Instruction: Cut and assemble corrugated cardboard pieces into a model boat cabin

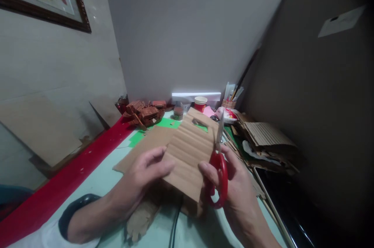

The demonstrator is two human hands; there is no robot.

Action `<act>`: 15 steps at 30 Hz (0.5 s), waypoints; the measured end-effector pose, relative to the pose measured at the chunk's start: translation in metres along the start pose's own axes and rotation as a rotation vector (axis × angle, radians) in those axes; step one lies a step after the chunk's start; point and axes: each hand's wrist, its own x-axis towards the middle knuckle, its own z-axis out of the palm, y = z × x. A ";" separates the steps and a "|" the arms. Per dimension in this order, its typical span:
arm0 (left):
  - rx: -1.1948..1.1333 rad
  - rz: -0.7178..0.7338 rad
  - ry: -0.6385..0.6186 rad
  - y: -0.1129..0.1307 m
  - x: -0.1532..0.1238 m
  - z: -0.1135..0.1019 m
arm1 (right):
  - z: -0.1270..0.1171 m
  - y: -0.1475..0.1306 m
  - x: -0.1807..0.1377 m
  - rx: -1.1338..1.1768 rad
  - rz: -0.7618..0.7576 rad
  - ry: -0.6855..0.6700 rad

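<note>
In the head view a ridged piece of brown cardboard point(188, 150) is held up over the table, with a small slot cut near its far end. My left hand point(143, 174) grips its left edge between thumb and fingers. My right hand point(233, 189) holds red-handled scissors point(219, 170), blades pointing up and away along the cardboard's right side. The right thumb also touches the cardboard's near right edge. Beneath lies a larger flat cardboard sheet point(157, 139). A crumpled brown piece point(143, 217) with finger-like ends rests below my left wrist.
Reddish-brown model parts point(147, 113) are heaped at the back left. A red paper cup point(200, 103), a small jar point(178, 113) and a pen holder point(228, 103) stand along the grey partition point(198, 37). Stacked cardboard scraps point(269, 135) lie at right. A black cable point(175, 220) crosses the front.
</note>
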 end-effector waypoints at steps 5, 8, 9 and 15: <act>0.048 -0.039 0.040 -0.006 -0.005 0.006 | 0.004 0.001 -0.004 -0.009 -0.031 0.077; 0.058 -0.045 0.068 -0.009 -0.005 0.004 | 0.008 0.004 -0.008 0.001 -0.005 0.065; 0.066 -0.037 0.067 -0.010 -0.005 0.002 | 0.009 0.006 -0.009 0.014 0.011 0.052; 0.013 0.060 0.096 -0.007 -0.002 -0.016 | 0.008 0.010 -0.011 -0.040 0.041 -0.032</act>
